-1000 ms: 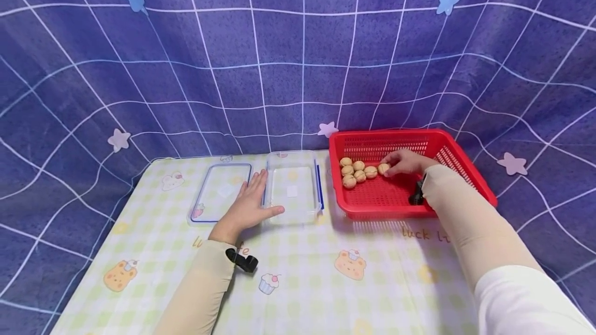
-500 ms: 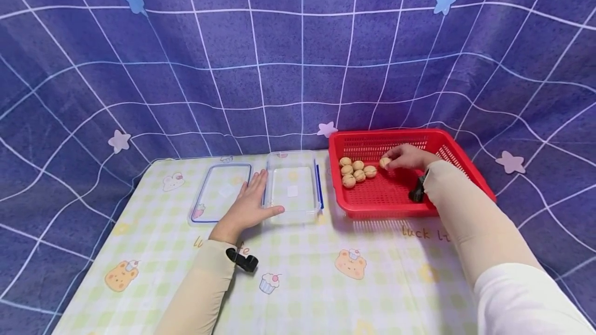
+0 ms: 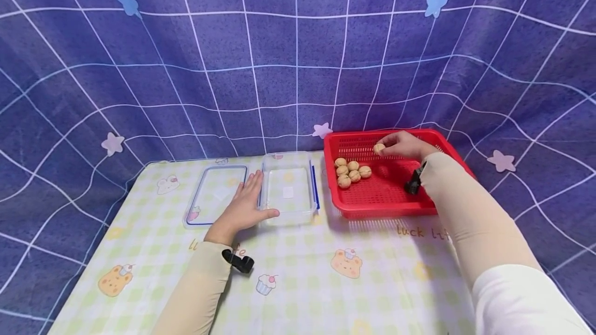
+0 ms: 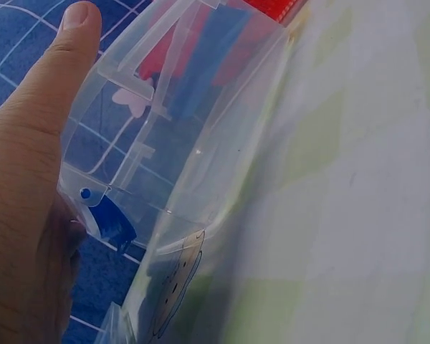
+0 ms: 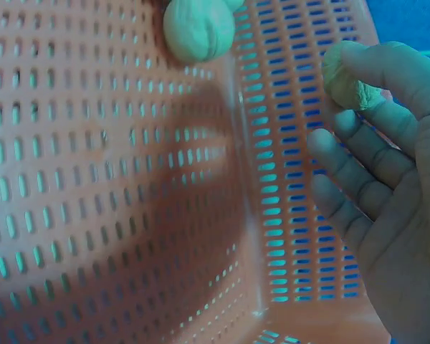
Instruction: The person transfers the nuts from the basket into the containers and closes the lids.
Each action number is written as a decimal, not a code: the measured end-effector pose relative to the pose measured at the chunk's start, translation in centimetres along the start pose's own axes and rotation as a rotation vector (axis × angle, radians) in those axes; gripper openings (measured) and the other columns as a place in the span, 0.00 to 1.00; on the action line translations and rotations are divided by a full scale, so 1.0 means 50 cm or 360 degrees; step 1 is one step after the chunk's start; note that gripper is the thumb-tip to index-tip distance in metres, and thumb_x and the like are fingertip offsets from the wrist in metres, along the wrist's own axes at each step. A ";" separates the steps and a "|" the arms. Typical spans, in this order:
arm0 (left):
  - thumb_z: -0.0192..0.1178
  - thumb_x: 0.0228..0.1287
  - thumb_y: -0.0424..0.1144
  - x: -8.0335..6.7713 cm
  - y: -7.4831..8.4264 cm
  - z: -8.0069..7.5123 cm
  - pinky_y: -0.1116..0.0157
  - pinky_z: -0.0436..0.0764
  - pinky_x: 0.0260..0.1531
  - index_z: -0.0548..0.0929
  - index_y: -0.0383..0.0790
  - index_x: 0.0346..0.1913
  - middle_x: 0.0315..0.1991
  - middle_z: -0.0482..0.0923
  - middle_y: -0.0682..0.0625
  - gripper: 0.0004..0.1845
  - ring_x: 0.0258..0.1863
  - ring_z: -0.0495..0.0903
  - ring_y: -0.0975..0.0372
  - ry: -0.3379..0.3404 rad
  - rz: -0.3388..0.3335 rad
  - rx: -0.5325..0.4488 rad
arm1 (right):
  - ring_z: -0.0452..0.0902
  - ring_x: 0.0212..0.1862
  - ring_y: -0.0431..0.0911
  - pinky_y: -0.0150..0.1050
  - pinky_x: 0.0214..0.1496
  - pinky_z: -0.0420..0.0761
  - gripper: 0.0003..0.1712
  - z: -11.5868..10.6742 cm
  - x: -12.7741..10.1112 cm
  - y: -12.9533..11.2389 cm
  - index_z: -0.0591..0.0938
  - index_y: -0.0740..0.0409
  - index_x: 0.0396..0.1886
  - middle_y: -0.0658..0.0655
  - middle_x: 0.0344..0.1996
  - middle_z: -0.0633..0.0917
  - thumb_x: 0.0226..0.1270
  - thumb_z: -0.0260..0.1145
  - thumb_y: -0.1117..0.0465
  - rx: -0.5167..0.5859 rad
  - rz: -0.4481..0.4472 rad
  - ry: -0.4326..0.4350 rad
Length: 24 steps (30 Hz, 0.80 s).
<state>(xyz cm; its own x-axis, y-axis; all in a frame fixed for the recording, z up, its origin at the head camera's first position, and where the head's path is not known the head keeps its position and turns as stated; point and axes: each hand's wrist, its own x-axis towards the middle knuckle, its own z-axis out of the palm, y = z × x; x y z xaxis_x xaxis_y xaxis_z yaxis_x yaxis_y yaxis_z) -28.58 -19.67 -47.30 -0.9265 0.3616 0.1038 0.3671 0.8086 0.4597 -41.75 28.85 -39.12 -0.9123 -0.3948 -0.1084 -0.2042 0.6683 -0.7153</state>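
A: Largest first. Table (image 3: 298, 283) under a checked cloth with cartoon prints, blue grid backdrop (image 3: 279, 66) behind it.

B: Next, the red basket (image 3: 372, 203) at the right rear of the table. Five walnuts (image 3: 351, 172) lie clustered on its floor, near its left wall.

A: Clear plastic container (image 3: 288, 190), just left of the basket. Its blue-rimmed lid (image 3: 215, 194) lies flat on the cloth, just left of the container.

B: Left hand (image 3: 242, 211): palm down between lid and container, fingers straight and close together, thumb stretched along the container's near wall. The left wrist view shows the thumb touching the clear wall.

A: Right hand (image 3: 402, 145): above the basket's back part, thumb and forefinger pinching one walnut (image 3: 379, 147). It is lifted clear of the basket floor, apart from the cluster. The other fingers are loosely curled in the right wrist view.
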 end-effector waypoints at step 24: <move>0.53 0.71 0.64 -0.015 -0.017 -0.046 0.46 0.33 0.77 0.47 0.36 0.81 0.82 0.43 0.43 0.50 0.81 0.40 0.50 -0.0076 0.0194 0.0196 | 0.78 0.42 0.40 0.31 0.49 0.75 0.23 0.035 0.027 -0.132 0.85 0.66 0.54 0.55 0.43 0.89 0.67 0.71 0.53 0.0073 -0.0071 0.0230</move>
<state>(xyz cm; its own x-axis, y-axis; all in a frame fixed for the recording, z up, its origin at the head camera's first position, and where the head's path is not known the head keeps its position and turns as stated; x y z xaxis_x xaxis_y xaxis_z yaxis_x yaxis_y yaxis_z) -28.38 -21.68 -45.75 -0.8707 0.4797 0.1086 0.4864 0.8072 0.3345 -40.99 22.79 -35.75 -0.9449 -0.3265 0.0225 -0.2326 0.6214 -0.7482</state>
